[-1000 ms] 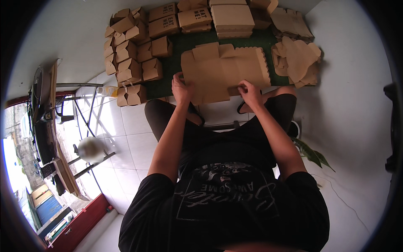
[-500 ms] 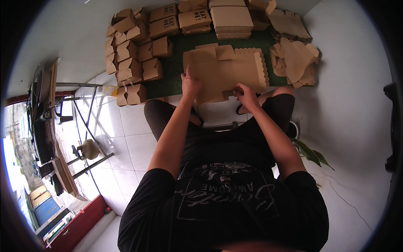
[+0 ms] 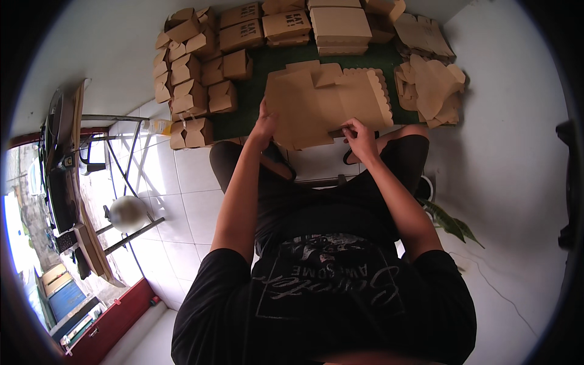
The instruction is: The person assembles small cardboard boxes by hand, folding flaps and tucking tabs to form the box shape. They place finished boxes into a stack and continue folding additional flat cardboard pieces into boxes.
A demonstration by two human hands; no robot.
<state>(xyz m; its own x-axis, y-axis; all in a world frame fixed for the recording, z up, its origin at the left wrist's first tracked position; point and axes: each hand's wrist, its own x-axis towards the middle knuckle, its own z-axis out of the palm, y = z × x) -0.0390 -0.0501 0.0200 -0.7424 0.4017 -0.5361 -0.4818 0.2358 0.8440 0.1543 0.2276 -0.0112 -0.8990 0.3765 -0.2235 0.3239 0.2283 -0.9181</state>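
A flat, unfolded brown cardboard box with a scalloped right edge lies spread out in front of me, its near edge overhanging the green surface. My left hand grips its left edge, thumb on top and the other fingers partly hidden. At the near edge, my right hand pinches a small flap beside a notch, fingers curled together. A raised flap stands on the far side of the cardboard.
Folded small boxes are piled at the left on the green surface. Larger closed boxes stand along the back. Flat cardboard pieces lie stacked at the right. A plant is beside my right leg.
My left hand has slid from on top of the cardboard to its left edge. My right hand stays at the near flap, shifted slightly.
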